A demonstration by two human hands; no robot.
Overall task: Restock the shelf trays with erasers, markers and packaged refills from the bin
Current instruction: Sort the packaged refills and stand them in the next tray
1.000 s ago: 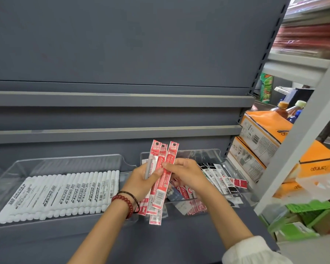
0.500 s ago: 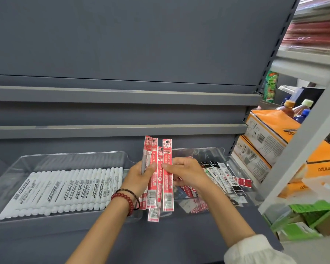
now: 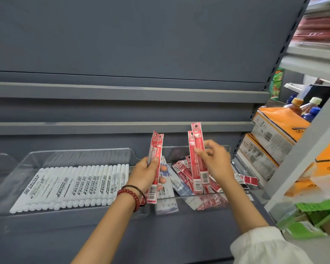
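My left hand [image 3: 145,174] grips two red refill packs [image 3: 155,164], held upright in front of the gap between two clear trays. My right hand [image 3: 215,162] pinches two more red refill packs [image 3: 198,159] upright over the right tray [image 3: 242,168]. That tray holds a loose heap of red, blue and black refill packs [image 3: 181,172]. The left clear tray [image 3: 80,153] holds a neat row of white markers [image 3: 74,185].
Grey shelf rails run above the trays. Orange-and-white cartons [image 3: 271,134] lean at the right end of the shelf, with bottles [image 3: 295,107] behind them. A grey upright post [image 3: 303,149] crosses the right side. Green boxes [image 3: 316,218] sit low on the right.
The bundle of red packs held together by both hands has been split. My right hand has carried two packs to the right over the right tray; my left keeps the others.
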